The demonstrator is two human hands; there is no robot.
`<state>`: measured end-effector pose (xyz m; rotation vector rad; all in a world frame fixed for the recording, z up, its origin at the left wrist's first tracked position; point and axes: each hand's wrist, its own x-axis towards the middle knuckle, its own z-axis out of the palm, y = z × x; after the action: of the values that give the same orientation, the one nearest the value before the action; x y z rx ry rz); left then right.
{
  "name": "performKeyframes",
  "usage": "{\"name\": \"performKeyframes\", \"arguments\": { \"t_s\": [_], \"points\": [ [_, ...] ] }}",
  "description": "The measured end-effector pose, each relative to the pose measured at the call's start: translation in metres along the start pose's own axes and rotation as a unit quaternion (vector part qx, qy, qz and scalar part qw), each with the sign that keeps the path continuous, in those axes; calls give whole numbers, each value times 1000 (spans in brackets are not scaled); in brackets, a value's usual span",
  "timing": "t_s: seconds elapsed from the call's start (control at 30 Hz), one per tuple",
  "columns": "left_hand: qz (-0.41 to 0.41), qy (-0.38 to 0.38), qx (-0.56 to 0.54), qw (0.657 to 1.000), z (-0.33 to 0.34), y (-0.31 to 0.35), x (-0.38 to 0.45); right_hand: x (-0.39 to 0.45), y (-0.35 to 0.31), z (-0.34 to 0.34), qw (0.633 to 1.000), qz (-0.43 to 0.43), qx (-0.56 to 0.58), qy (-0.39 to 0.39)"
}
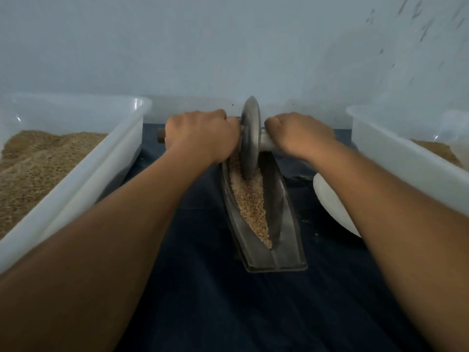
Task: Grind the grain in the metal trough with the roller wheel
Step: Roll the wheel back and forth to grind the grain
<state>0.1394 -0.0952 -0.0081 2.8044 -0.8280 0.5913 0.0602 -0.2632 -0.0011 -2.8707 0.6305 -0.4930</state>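
A boat-shaped metal trough point(286, 224) lies lengthwise on a dark blue cloth, its near end towards me. Tan grain point(251, 199) fills its central groove. A grey metal roller wheel point(250, 138) stands upright on edge in the far half of the trough, sunk into the grain. Its axle handle runs left and right through the hub. My left hand point(203, 134) grips the left side of the handle, whose brown end point(161, 135) sticks out past my knuckles. My right hand point(300, 134) grips the right side, close to the wheel.
A translucent white tub point(121, 153) holding brown grain stands on the left, another white tub point(396, 158) with some grain on the right. A white bowl-like object point(332, 201) lies under my right forearm beside the trough. A pale wall rises just behind the wheel.
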Motion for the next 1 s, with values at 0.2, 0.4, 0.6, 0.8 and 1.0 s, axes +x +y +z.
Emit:
{"name": "performKeyframes", "arguments": {
  "t_s": [0.2,0.4,0.6,0.8,1.0],
  "points": [
    [-3,18,9,1000,-1,2,2,2,1,4,999,33,-29,23],
    [-4,21,2,1000,-3,2,-14,-21,-1,7,994,0,-50,99],
    [-2,2,-5,1000,-13,2,-35,-46,-3,8,991,1,-55,126],
    [13,26,14,999,-19,5,-56,-67,-1,4,990,-17,-45,133],
    [26,58,13,998,-24,4,-80,-91,-2,1,986,-39,-48,157]
  ]
}}
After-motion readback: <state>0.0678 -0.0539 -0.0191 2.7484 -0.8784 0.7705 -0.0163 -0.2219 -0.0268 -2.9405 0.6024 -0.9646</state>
